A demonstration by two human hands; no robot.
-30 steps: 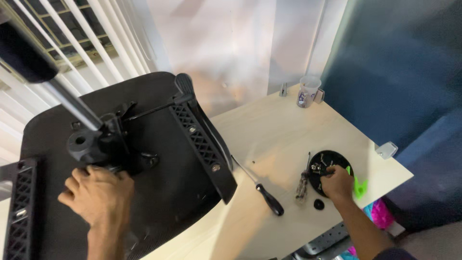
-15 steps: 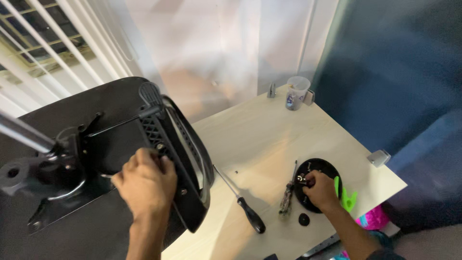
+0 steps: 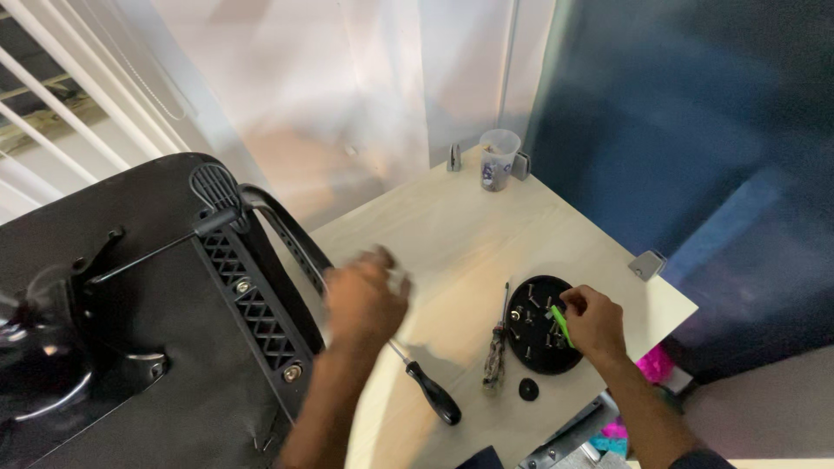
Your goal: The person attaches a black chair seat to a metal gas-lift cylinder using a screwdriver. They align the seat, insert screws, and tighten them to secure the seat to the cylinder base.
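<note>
- The black chair seat lies upside down on the left, partly on the counter. Its arm sits along the seat's edge with two bolts showing, so that part looks joined on. More screws wait in the tray, so the job looks only partly done.
- The left hand is in the air over the counter, just right of the arm. It is blurry, so its grip cannot be told. Half a second ago it was on the arm; now it is off it.
- Two screwdrivers lie on the counter: a black one and a thin one.
- The round black tray holds small screws.
- The right hand rests on the tray, its grip narrow, fingers pinched on something small there, as before. A green thing lies by it.
</note>
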